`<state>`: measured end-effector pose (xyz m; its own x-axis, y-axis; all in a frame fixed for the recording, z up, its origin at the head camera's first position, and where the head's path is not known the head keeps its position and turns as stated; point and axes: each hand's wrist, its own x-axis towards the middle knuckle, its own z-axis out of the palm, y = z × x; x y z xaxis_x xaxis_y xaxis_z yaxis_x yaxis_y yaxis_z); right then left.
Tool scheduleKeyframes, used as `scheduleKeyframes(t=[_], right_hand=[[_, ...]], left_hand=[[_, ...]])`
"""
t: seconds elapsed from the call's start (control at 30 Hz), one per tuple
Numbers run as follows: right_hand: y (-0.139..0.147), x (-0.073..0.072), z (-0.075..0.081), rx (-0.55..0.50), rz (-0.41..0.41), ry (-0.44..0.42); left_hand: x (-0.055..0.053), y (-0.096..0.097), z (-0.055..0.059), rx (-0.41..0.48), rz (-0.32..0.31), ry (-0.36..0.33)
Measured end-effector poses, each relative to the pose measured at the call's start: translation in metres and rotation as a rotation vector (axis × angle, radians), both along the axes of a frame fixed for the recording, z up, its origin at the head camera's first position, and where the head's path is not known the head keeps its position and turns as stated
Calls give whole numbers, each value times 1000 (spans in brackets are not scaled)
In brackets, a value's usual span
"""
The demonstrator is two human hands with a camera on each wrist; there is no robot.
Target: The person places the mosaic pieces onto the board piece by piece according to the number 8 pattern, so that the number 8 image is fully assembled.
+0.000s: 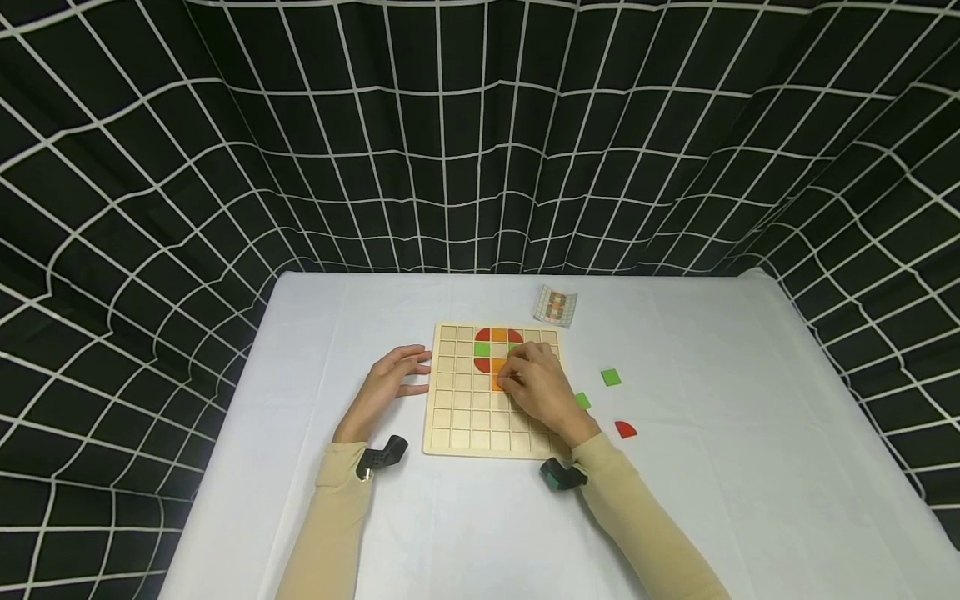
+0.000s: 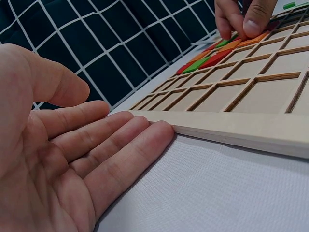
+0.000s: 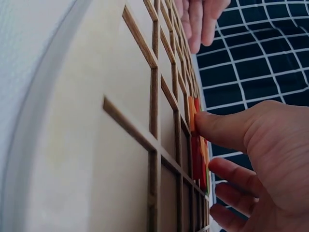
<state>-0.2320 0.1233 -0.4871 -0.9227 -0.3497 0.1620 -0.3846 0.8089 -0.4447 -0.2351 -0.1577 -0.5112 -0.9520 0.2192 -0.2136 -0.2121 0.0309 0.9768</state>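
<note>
A wooden grid board [image 1: 450,419] lies on the white table, with red quarter-round, orange and green tiles set in its upper middle cells. Over these reaches my right hand [image 1: 542,389]. Its straight thumb [image 3: 222,129] presses on an orange tile [image 3: 192,116], the lowest of the group, which sits in a cell. The other fingers of that hand spread over neighbouring tiles and partly hide them in the head view. Beside the board's left edge, my left hand [image 1: 383,385] rests with fingers extended, palm towards the board and fingertips right at the rim [image 2: 203,126].
To the right of the board lie a green square tile [image 1: 611,377], another green one [image 1: 582,401] partly behind my right wrist, and a red quarter-round tile [image 1: 626,429]. Behind the board is a small printed pattern card [image 1: 556,306]. A black gridded curtain [image 1: 480,167] surrounds the table.
</note>
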Motion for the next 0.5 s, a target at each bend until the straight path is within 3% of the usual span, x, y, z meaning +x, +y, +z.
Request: scheduleKeyframes(t=[0.23, 0.5], right_hand=[[-1, 4, 3, 30, -5, -20], [15, 11, 20, -79, -3, -77]], left_hand=[[2, 1, 0, 4, 4, -7], [2, 1, 1, 23, 5, -1]])
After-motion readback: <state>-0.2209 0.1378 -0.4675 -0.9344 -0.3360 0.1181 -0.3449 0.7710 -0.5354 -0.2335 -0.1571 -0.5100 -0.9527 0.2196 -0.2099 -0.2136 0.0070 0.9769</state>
